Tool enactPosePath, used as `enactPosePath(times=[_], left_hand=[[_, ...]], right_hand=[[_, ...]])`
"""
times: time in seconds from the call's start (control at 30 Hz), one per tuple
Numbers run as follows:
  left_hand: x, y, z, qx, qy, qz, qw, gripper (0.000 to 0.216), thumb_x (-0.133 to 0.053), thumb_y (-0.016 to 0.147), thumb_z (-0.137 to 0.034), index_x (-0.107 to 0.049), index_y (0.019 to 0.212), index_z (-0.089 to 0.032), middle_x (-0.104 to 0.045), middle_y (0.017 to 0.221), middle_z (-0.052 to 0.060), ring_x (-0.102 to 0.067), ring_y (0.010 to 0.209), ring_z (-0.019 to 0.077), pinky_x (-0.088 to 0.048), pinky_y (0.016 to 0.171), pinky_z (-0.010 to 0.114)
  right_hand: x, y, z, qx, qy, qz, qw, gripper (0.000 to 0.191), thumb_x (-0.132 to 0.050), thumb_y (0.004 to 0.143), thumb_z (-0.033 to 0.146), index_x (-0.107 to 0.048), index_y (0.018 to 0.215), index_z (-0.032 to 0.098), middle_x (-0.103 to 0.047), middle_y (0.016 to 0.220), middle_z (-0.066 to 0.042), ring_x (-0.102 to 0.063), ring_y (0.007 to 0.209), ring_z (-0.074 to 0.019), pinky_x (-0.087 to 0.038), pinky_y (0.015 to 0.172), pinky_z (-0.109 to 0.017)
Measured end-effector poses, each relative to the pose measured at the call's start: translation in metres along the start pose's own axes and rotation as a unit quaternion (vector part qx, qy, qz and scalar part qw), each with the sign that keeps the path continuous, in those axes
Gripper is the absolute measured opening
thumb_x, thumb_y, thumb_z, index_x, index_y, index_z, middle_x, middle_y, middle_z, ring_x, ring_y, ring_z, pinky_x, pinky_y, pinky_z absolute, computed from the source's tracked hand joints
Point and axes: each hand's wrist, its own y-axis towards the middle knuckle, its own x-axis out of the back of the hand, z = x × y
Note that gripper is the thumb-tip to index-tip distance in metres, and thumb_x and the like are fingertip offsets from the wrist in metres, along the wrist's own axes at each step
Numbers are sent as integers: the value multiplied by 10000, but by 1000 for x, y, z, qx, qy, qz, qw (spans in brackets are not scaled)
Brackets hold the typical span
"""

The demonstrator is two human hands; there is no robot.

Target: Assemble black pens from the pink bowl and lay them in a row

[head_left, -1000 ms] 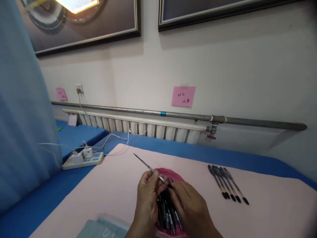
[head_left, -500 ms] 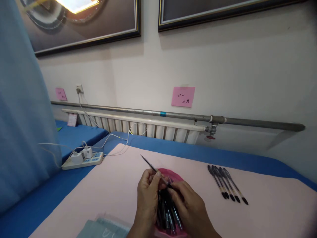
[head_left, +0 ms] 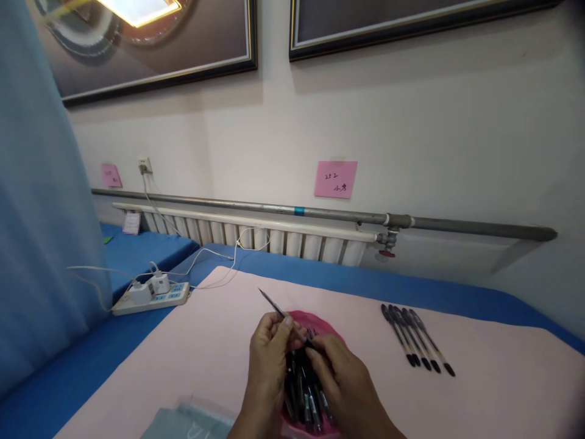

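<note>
Over a pink basket [head_left: 326, 324], my left hand [head_left: 269, 356] pinches a slim pen [head_left: 272, 303] whose bare pointed end aims up and to the left. The fingers of my right hand [head_left: 345, 375] are closed around the pen's dark rear end. Exactly how the two parts meet there is hidden by the fingers. Several dark pen parts [head_left: 307, 393] lie in the basket beneath both hands. To the right, several assembled pens [head_left: 417, 338] with black ends lie side by side in a slanted row on the pink sheet.
The pink sheet [head_left: 219, 341] covers a blue table [head_left: 411, 283]. A folded grey-green cloth or bag [head_left: 187, 422] lies at the front. A power strip [head_left: 169, 299] with chargers and white cables sits at left, near a blue curtain [head_left: 41, 213]. Behind are a radiator [head_left: 274, 238] and pipe [head_left: 434, 225].
Both hands stay on the pen and have barely moved. The whole view has shifted very slightly.
</note>
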Motion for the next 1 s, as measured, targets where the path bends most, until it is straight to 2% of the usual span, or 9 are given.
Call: enactPosePath(times=[0.13, 0.23, 0.37, 0.47, 0.57, 0.63, 0.77, 0.87, 1.0], left_hand=[[-1, -1, 1, 5, 2, 5, 1000, 216, -653, 721, -354, -562, 764, -163, -583, 597, -21, -530, 541, 100, -443, 597, 233], [-3, -2, 2, 7, -6, 21, 1000, 201, -644, 730, -348, -553, 753, -169, -591, 598, -17, -548, 559, 112, -436, 586, 235], [-2, -1, 3, 2, -4, 20, 1000, 196, -647, 727, -343, -551, 736, -172, -587, 589, -20, -537, 548, 109, -424, 572, 231], [0, 1, 4, -2, 7, 10, 1000, 207, -660, 711, -352, -564, 727, -168, -552, 545, -36, -510, 515, 102, -419, 564, 231], [2, 3, 4, -7, 14, -5, 1000, 243, -683, 678, -379, -582, 721, -162, -565, 552, -27, -521, 516, 107, -435, 588, 243], [2, 3, 3, -9, 20, -15, 1000, 270, -703, 648, -398, -593, 715, -160, -577, 559, -20, -531, 518, 111, -442, 598, 248], [2, 2, 2, -6, 29, -22, 999, 292, -718, 620, -418, -603, 697, -161, -584, 551, -12, -543, 521, 122, -448, 602, 255], [1, 2, 2, -5, 39, -20, 999, 294, -720, 612, -424, -604, 681, -163, -592, 554, -4, -548, 526, 127, -447, 594, 254], [2, 2, 2, -5, 42, -24, 999, 294, -727, 602, -423, -596, 667, -167, -607, 571, 4, -549, 525, 128, -442, 576, 249]], right_hand=[[-1, 0, -1, 22, -30, 12, 999, 91, -449, 889, 220, -529, 931, 230, -651, 833, -29, -640, 763, -187, -523, 656, -313], [-2, -1, -1, 21, -42, -5, 999, 54, -460, 883, 220, -512, 899, 224, -641, 807, -28, -634, 729, -183, -519, 632, -312], [-1, -1, 0, 34, -40, 13, 999, 176, -364, 927, 217, -531, 873, 229, -640, 772, -17, -633, 713, -167, -518, 640, -300], [-1, -1, 0, 32, -62, 8, 998, 111, -429, 898, 230, -532, 941, 226, -652, 829, -28, -636, 753, -180, -523, 649, -306], [-1, -1, -1, 31, -87, -14, 996, 69, -462, 871, 231, -520, 836, 223, -637, 755, -19, -628, 678, -181, -514, 587, -302], [-1, -1, -1, 36, -82, -2, 996, 157, -409, 894, 219, -515, 779, 227, -625, 706, -9, -625, 644, -171, -507, 568, -291], [-1, -1, -1, 45, -69, 18, 996, 143, -401, 904, 231, -540, 869, 234, -648, 754, -13, -639, 669, -170, -511, 566, -285], [-1, -1, -1, 35, -87, 0, 996, 90, -464, 875, 261, -518, 809, 231, -639, 721, -16, -630, 642, -184, -499, 528, -293], [-4, -1, -2, 20, -50, 16, 998, 191, -391, 909, 242, -504, 755, 231, -624, 687, -7, -618, 609, -164, -485, 504, -275]])
